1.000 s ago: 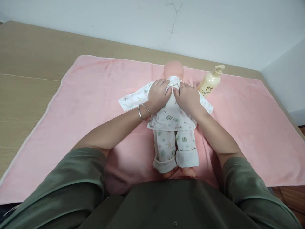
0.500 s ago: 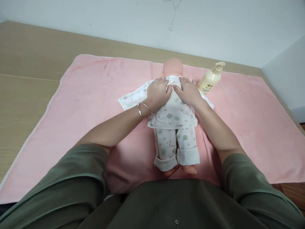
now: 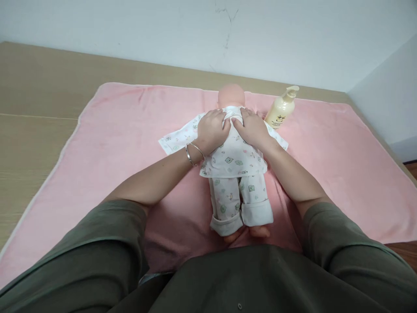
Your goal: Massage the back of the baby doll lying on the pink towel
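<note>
A baby doll (image 3: 231,96) lies face down, its head toward the wall and its bare feet toward me. It wears a white printed top (image 3: 236,158) and matching trousers (image 3: 226,198) with rolled cuffs. My left hand (image 3: 213,129), with a silver bangle on the wrist, rests open on the left of the doll's upper back. On the right side of the upper back lies my right hand (image 3: 253,127), also open, palm down. The thumbs point toward each other, a small gap between them. Both sleeves of the top spread out sideways; the doll's hands are hidden.
Beneath the doll a pink blanket (image 3: 130,130) covers much of the wooden table (image 3: 39,87). Just beyond my right hand stands a cream pump bottle (image 3: 280,108). A white wall (image 3: 146,30) rises behind the table's far edge.
The view has shifted slightly, so the scene sits a little lower and to the left. Both hands stay flat on the doll's upper back, with hardly any visible movement.
</note>
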Motion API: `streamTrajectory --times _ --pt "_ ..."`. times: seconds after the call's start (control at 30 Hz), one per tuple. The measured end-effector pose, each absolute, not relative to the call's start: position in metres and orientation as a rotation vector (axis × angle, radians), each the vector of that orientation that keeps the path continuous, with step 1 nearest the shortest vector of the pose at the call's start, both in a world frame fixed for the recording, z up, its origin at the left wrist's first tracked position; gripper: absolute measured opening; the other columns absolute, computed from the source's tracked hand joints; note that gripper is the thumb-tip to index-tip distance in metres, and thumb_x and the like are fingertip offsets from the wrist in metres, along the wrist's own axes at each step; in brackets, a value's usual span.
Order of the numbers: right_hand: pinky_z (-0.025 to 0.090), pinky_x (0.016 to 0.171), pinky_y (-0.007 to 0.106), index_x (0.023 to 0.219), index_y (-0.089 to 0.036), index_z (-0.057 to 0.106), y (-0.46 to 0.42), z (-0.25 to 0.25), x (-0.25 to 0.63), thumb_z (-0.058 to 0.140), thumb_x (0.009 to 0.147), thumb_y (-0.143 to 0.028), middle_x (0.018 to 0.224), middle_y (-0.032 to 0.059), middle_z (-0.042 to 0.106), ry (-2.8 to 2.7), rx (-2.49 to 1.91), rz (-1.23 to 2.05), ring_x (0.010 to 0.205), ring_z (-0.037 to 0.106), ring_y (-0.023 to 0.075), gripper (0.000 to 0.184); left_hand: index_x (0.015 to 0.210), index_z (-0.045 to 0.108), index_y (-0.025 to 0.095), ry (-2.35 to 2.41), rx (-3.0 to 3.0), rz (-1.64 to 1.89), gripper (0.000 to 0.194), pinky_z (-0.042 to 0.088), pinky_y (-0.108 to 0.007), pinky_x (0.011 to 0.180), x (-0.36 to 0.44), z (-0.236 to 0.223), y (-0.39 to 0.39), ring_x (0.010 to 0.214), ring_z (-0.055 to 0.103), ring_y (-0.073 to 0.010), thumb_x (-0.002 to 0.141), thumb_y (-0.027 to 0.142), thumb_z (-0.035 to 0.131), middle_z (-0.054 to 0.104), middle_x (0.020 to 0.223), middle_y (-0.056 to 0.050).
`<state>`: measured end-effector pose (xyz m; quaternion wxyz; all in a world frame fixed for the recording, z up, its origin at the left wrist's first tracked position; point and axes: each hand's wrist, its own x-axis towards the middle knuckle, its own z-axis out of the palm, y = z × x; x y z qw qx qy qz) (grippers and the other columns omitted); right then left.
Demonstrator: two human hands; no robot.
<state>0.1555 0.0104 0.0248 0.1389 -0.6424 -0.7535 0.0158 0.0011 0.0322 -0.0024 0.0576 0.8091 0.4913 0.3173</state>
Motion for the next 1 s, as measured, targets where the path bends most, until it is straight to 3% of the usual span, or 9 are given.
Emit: streamTrajectory --times 0.4,1.0 --pt "0.02 0.12 0.051 0.146 0.002 0.039 0.0111 0.0249 0.1532 0.038 0.104 -0.04 0.147 0.0221 0.041 -2.178 -1.901 0.049 0.139 0.036 0.0316 0.059 0.117 0.068 0.015 1.48 2.443 1.011 0.041 0.042 -0.046 0.112 -0.0014 -0.0062 0.0339 0.126 0.058 -0.0273 0.092 0.031 0.039 0.067 0.129 -0.011" --pt "0.025 0.117 0.051 0.142 0.002 0.044 0.0099 0.019 0.1498 0.042 0.102 -0.038 0.142 0.0235 0.047 -2.163 -1.895 -0.037 0.134 0.042 0.0336 0.057 0.111 0.069 0.016 1.468 2.544 1.098 0.036 0.05 -0.046 0.106 -0.0043 -0.0112 0.0356 0.118 0.064 -0.0268 0.092 0.028 0.042 0.071 0.121 -0.013"
